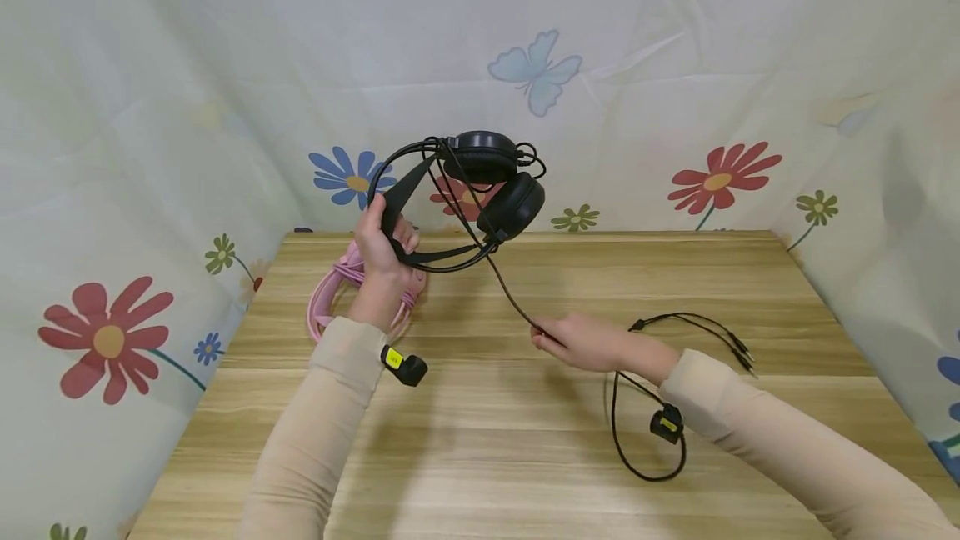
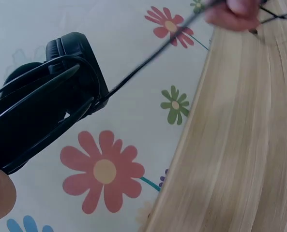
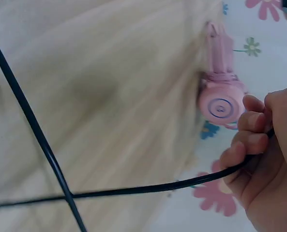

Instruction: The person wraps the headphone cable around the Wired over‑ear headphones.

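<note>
Black over-ear headphones [image 1: 513, 205] are held up above the far part of the table, ear cups toward the right. My left hand [image 1: 386, 242] grips them by the headband [image 1: 405, 195]; in the left wrist view the headphones [image 2: 78, 72] show their band end-on, with only a fingertip visible. Their black cable [image 1: 512, 297] runs down taut to my right hand [image 1: 581, 342], whose fingers curl round it. Past that hand the cable loops over the table and ends in two plugs [image 1: 742, 354]. The right wrist view shows the cable [image 3: 148, 188] coming out of the curled fingers.
Pink headphones [image 1: 322, 312] with their cord wound round them lie on the wooden table [image 1: 480, 457] at the left, partly behind my left hand. A flower-printed cloth [image 1: 637, 107] stands round the table's back and sides.
</note>
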A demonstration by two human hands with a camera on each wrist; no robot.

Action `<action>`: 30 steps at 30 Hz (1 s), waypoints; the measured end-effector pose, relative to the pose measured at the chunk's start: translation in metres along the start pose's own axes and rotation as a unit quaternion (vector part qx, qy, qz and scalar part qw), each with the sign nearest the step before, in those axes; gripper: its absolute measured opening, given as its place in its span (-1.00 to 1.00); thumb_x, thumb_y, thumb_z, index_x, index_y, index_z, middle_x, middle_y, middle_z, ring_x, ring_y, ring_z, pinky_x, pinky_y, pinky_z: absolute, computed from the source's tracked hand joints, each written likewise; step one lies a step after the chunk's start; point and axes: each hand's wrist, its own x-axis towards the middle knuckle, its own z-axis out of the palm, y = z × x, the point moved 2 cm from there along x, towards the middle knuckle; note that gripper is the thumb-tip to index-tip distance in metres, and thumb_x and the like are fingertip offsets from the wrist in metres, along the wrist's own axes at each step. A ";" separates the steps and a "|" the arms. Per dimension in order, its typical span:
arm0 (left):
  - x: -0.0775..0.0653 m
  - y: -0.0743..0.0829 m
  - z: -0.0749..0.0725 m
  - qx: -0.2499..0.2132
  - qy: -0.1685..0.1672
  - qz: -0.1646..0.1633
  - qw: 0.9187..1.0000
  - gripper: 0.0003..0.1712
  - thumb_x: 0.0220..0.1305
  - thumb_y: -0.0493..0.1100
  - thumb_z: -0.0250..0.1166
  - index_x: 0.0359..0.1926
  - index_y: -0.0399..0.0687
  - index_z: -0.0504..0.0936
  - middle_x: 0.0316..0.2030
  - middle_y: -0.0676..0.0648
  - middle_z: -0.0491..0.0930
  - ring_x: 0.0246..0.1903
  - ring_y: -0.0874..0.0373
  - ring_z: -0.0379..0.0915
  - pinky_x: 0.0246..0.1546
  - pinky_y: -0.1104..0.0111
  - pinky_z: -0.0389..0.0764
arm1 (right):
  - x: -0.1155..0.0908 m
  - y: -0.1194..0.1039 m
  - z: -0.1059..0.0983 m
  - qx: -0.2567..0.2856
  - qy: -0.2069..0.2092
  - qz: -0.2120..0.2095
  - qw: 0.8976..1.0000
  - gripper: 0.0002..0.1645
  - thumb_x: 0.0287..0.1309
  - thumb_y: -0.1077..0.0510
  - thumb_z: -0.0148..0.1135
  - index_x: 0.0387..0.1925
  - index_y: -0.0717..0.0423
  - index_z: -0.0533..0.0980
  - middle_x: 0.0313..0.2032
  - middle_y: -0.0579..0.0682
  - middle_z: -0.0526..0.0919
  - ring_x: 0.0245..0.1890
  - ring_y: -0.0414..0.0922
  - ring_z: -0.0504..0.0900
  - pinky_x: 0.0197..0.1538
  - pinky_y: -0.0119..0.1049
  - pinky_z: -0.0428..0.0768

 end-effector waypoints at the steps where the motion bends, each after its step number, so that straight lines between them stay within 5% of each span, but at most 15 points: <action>1: 0.000 0.000 -0.002 0.004 0.001 0.005 1.000 -0.57 0.40 -0.09 -0.16 -0.67 0.02 0.23 -0.91 0.13 0.13 -0.92 0.35 0.02 -0.88 0.53 0.03 | -0.002 -0.002 -0.004 -0.006 0.008 -0.004 1.000 -0.81 0.37 0.07 -0.12 -0.35 0.02 0.36 -0.60 -0.23 0.32 -0.66 -0.38 0.22 -0.54 -0.48 0.31; 9: -0.003 -0.006 -0.009 0.072 0.011 0.018 0.997 -0.61 0.38 -0.14 -0.10 -0.65 -0.01 0.26 -0.91 0.11 0.13 -0.94 0.32 0.01 -0.90 0.47 0.04 | -0.012 -0.017 -0.028 -0.088 0.048 -0.084 0.991 -0.90 0.29 0.17 0.00 -0.37 0.02 0.35 -0.64 -0.25 0.33 -0.72 -0.41 0.18 -0.62 -0.56 0.23; 16: -0.009 -0.017 -0.010 0.146 0.027 -0.007 0.989 -0.71 0.35 -0.11 -0.01 -0.54 -0.01 0.30 -0.89 0.08 0.11 -0.92 0.29 -0.01 -0.89 0.45 0.02 | -0.010 -0.025 -0.053 -0.162 0.123 -0.186 0.961 -0.94 0.24 0.16 0.08 -0.35 0.03 0.40 -0.62 -0.21 0.42 -0.68 -0.34 0.36 -0.59 -0.48 0.37; 20: -0.010 -0.021 -0.011 0.176 0.015 0.000 0.984 -0.68 0.33 -0.10 0.04 -0.57 -0.04 0.31 -0.89 0.07 0.14 -0.91 0.27 0.01 -0.89 0.46 0.04 | -0.006 -0.025 -0.071 -0.209 0.131 -0.193 0.950 -0.95 0.21 0.14 0.12 -0.36 0.01 0.44 -0.62 -0.21 0.48 -0.71 -0.33 0.35 -0.65 -0.45 0.35; 30: -0.011 -0.025 -0.008 0.262 -0.004 -0.001 0.965 -0.71 0.26 -0.11 0.16 -0.57 -0.09 0.36 -0.86 0.08 0.22 -0.89 0.26 0.07 -0.85 0.47 0.12 | 0.008 -0.019 -0.106 -0.276 0.096 -0.177 0.940 -0.96 0.11 0.18 0.22 -0.39 0.05 0.51 -0.55 -0.16 0.55 -0.73 -0.28 0.32 -0.69 -0.44 0.25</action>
